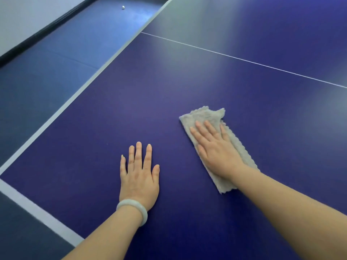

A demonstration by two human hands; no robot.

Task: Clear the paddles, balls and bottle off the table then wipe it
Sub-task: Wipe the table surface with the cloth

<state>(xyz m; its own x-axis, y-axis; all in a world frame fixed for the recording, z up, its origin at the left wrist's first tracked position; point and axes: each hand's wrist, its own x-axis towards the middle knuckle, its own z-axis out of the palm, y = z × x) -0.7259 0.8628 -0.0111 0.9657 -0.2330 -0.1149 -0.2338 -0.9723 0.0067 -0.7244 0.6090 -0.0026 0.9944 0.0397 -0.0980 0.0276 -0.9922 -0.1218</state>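
Observation:
A dark blue table-tennis table (169, 76) with white edge lines fills the view. A folded grey cloth (204, 115) lies on it right of centre. My right hand (214, 149) presses flat on the cloth with straight fingers. My left hand (139, 175) rests flat on the bare tabletop to the left of the cloth, fingers straight, a pale bangle on its wrist. No paddle or bottle is in view on the table.
A thin white centre line (244, 60) crosses the table farther away. Left of the table lies a blue floor (56, 68), with one small white ball (123, 7) on it far off near a dark baseboard.

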